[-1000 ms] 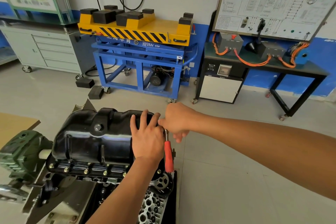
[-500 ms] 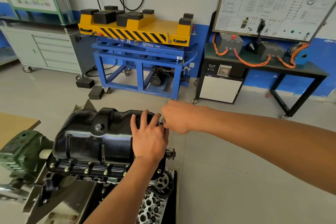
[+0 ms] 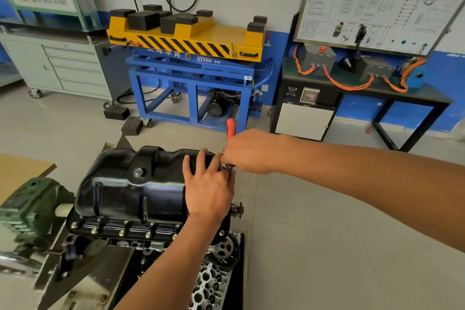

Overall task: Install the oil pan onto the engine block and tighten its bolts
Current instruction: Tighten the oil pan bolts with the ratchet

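Note:
A glossy black oil pan (image 3: 130, 189) sits on top of the upturned engine block (image 3: 156, 241), with a row of brass-coloured bolts (image 3: 122, 232) along its near flange. My left hand (image 3: 208, 189) lies flat on the pan's right end, fingers spread. My right hand (image 3: 249, 151) grips a ratchet with a red handle (image 3: 231, 127); the handle points up and away, and the ratchet head (image 3: 230, 166) sits at the pan's far right edge. The bolt under the ratchet head is hidden.
A green gearbox (image 3: 27, 206) of the engine stand is at the left. Timing sprockets (image 3: 225, 250) show below the pan's right end. Behind stand a blue-and-yellow lift cart (image 3: 191, 63), a grey drawer cabinet (image 3: 63, 68) and a black bench (image 3: 364, 93) with orange cables. Black rubber blocks (image 3: 117, 113) lie on the floor.
The ratchet's red handle has swung from pointing down toward me round to pointing up and away, with my right hand moving along it. My left hand has stayed on the pan.

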Action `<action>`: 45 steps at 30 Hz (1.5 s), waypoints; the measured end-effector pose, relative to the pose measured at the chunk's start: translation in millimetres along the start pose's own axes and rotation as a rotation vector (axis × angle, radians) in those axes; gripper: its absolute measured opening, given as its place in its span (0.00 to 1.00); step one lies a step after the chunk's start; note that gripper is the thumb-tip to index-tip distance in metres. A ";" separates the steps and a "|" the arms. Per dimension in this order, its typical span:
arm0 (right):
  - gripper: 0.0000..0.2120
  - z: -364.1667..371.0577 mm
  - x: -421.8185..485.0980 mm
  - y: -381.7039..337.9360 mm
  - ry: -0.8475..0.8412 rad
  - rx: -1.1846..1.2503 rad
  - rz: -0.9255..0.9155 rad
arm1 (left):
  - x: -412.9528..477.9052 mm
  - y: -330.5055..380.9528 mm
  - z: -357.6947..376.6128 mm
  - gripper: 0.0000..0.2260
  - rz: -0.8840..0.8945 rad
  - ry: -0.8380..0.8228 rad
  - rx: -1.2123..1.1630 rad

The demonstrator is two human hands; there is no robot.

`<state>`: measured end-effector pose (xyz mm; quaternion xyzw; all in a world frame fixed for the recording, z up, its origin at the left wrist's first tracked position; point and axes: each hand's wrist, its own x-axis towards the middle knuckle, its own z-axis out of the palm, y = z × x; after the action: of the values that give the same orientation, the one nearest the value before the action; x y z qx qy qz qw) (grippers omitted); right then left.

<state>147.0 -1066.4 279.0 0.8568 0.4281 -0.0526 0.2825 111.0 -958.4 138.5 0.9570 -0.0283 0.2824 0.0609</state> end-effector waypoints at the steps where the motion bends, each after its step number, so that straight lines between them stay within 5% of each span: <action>1: 0.09 0.3 -0.1 0.9 0.002 -0.010 -0.006 | -0.2 -0.2 0.9 0.09 0.004 0.007 -0.002; 8: 0.05 2.0 2.6 1.0 -0.045 0.089 0.056 | -0.4 -0.8 5.4 0.13 -0.002 0.037 -0.021; 14: 0.17 10.3 0.3 -5.7 -0.019 0.420 0.193 | -1.6 -1.1 2.7 0.12 0.003 0.004 -0.004; 21: 0.18 17.5 3.1 -16.5 -0.024 0.793 0.445 | -1.7 0.2 -2.6 0.10 0.002 -0.030 -0.015; 29: 0.17 20.7 5.7 -20.9 -0.181 1.541 0.649 | 0.2 2.5 -8.1 0.16 -0.023 -0.168 0.051; 40: 0.19 6.6 4.2 -9.9 -0.196 1.058 0.468 | -0.8 3.5 -11.1 0.12 -0.001 -0.098 0.018; 45: 0.14 -3.6 6.1 -8.6 -0.208 0.544 0.257 | -0.7 1.9 -4.3 0.09 0.010 -0.016 0.009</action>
<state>143.8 -1056.2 276.2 0.9380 0.2553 -0.2165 0.0895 107.9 -959.7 142.0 0.9593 -0.0322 0.2752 0.0547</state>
